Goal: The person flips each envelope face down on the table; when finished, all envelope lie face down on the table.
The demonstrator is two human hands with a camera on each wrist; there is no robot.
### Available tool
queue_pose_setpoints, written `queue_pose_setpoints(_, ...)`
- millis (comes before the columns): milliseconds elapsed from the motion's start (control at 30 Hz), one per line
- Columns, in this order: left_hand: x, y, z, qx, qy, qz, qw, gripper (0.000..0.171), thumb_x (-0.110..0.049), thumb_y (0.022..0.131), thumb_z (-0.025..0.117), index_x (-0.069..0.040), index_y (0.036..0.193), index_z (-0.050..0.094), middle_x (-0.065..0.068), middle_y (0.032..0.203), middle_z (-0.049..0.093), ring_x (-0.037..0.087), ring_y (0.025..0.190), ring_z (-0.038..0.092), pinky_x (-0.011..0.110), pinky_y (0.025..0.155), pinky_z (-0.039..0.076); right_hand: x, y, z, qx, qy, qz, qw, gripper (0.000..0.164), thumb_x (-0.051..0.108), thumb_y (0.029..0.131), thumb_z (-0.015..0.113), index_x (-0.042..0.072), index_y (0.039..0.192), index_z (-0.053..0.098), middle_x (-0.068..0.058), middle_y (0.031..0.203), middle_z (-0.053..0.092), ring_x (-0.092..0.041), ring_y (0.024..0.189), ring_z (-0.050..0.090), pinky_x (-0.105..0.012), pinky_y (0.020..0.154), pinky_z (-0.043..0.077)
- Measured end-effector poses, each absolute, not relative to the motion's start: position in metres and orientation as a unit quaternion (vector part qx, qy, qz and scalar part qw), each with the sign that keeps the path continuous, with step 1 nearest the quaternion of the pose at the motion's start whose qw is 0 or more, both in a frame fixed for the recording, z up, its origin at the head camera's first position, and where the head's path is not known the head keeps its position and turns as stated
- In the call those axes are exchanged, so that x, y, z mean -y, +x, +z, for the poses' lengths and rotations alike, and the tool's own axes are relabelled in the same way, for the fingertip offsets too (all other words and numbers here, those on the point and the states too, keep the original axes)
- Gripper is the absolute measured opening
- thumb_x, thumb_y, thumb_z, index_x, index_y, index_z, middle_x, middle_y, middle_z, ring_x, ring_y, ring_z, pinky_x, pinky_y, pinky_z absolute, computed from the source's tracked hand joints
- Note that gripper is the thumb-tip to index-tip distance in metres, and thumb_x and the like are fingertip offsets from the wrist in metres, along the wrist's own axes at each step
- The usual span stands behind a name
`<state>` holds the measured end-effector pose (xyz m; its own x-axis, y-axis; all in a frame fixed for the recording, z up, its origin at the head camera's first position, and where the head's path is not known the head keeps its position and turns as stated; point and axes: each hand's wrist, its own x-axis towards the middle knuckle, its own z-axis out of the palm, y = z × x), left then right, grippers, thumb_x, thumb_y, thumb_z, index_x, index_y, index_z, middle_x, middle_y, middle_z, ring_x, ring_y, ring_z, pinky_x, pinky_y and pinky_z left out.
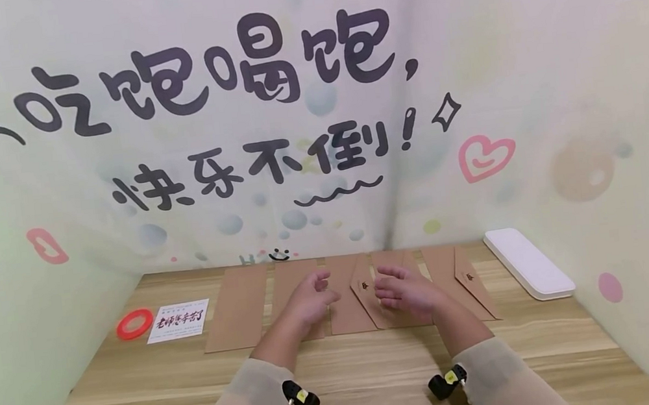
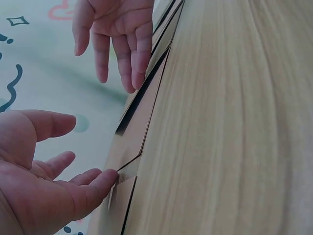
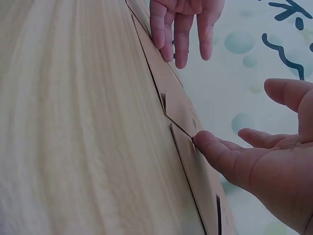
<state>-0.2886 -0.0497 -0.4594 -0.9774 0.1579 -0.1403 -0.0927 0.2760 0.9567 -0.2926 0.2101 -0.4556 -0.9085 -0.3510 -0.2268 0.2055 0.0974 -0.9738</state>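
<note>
Several brown kraft paper envelopes (image 1: 235, 309) lie side by side in a row across the table. My left hand (image 1: 313, 298) is over the second and third from the left, palm turned inward, fingers loosely bent and holding nothing. Over the fourth envelope (image 1: 406, 318) is my right hand (image 1: 406, 291), its fingers spread toward the left hand. In the left wrist view the left hand (image 2: 54, 171) has its fingertips by an envelope's edge; whether they touch it I cannot tell. The right wrist view shows the right hand (image 3: 264, 152) similarly close to an envelope (image 3: 183, 147).
On the left of the wooden table (image 1: 377, 380) lie a red ring (image 1: 121, 328), perhaps a tape roll, and a white card (image 1: 181, 333) with dark writing. A white oblong case (image 1: 527, 264) lies at the right. A printed curtain (image 1: 326, 222) hangs behind the table.
</note>
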Motion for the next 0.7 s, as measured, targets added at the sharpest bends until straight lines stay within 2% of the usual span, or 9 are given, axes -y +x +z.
queue_pose_setpoints(233, 0.0480, -0.2908, -0.4589, -0.771, 0.025, 0.624, 0.122, 0.063, -0.011, 0.094, 0.072, -0.003, 0.154, 0.052, 0.025, 0.162, 0.049, 0.043, 0.149, 0.049, 0.052, 0.117, 0.052, -0.2084, -0.2935, -0.4589, -0.703, -0.058, -0.676, 0.212, 0.065, 0.015, 0.113, 0.050, -0.005, 0.167, 0.021, -0.036, 0.166, 0.036, -0.048, 0.155, 0.041, -0.053, 0.126, 0.042)
queue_pose_setpoints(433, 0.0477, -0.2913, -0.4562, -0.763, 0.026, 0.632, 0.130, 0.063, -0.010, 0.096, 0.070, -0.002, 0.155, 0.050, 0.025, 0.164, 0.046, 0.044, 0.149, 0.049, 0.053, 0.117, 0.051, -0.2092, -0.2942, -0.4578, -0.685, -0.045, -0.698, 0.206, 0.066, 0.012, 0.109, 0.056, -0.004, 0.166, 0.026, -0.035, 0.163, 0.039, -0.044, 0.151, 0.046, -0.044, 0.121, 0.049)
queue_pose_setpoints(700, 0.0461, -0.2881, -0.4556, -0.779, 0.030, 0.613, 0.127, 0.061, -0.010, 0.095, 0.072, -0.003, 0.153, 0.053, 0.024, 0.162, 0.049, 0.044, 0.150, 0.047, 0.057, 0.122, 0.045, -0.2118, -0.2962, -0.4576, -0.661, -0.027, -0.728, 0.182, 0.064, 0.004, 0.108, 0.056, -0.009, 0.163, 0.028, -0.035, 0.159, 0.042, -0.025, 0.127, 0.064, -0.030, 0.108, 0.057)
